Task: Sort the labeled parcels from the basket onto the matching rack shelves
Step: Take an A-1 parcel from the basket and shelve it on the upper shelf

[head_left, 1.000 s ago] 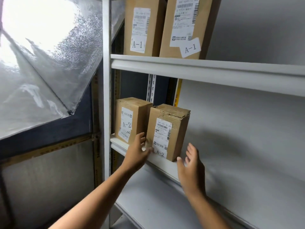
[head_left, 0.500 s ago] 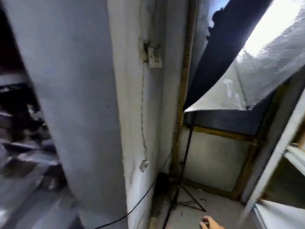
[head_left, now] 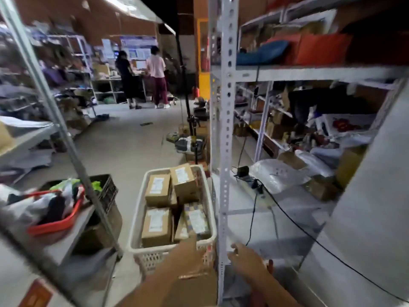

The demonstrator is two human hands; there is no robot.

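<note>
A white plastic basket (head_left: 136,220) stands on the floor below me. It holds several brown cardboard parcels (head_left: 157,190) with white labels, too blurred to read. My left hand (head_left: 188,253) reaches over the basket's near rim, fingers out, holding nothing. My right hand (head_left: 244,257) is empty too, with loose fingers, just right of a white perforated rack post (head_left: 225,138).
A red tray (head_left: 55,224) of clutter sits on a low grey shelf at left, beside a black crate (head_left: 108,191). The rack at right holds bags, boxes and a black cable (head_left: 294,220). A tripod (head_left: 190,120) stands in the aisle. Two people stand far back.
My view has swung from the rack with the A-1 and A-2 boxes, past a wall corner, round to the aisle and the basket. Both hands have left the A-2 box and are now low.
</note>
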